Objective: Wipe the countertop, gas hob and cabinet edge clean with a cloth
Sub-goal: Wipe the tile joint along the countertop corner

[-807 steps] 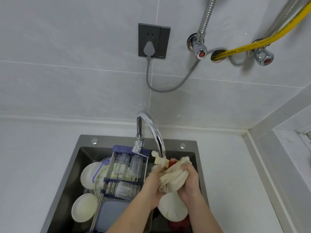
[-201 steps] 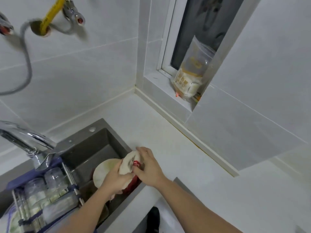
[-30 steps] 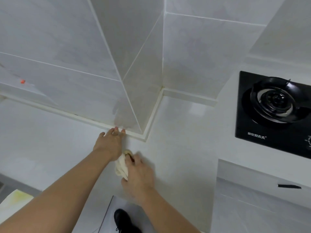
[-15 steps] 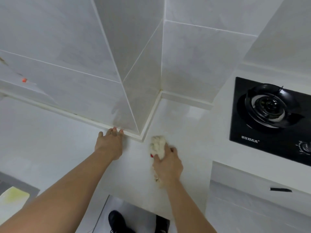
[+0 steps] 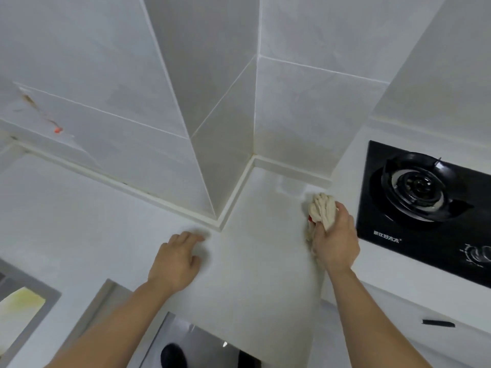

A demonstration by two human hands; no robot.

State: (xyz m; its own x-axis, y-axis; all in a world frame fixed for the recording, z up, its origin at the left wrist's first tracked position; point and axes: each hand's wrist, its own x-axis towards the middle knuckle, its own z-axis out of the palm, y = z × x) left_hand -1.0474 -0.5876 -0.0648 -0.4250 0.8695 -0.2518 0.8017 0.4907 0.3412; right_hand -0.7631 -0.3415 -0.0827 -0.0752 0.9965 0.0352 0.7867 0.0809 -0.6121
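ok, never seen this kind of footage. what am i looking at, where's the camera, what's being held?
No robot here: one wide-angle camera worn on a person's head looks down at their two bare hands, so walls bend. The surface is a white countertop in a tiled corner. The right hand grips a bunched cream cloth on the countertop, just left of the black gas hob. The left hand holds nothing and rests on the countertop near the wall corner. A sink edge shows at lower left, and a shoe on the floor below.
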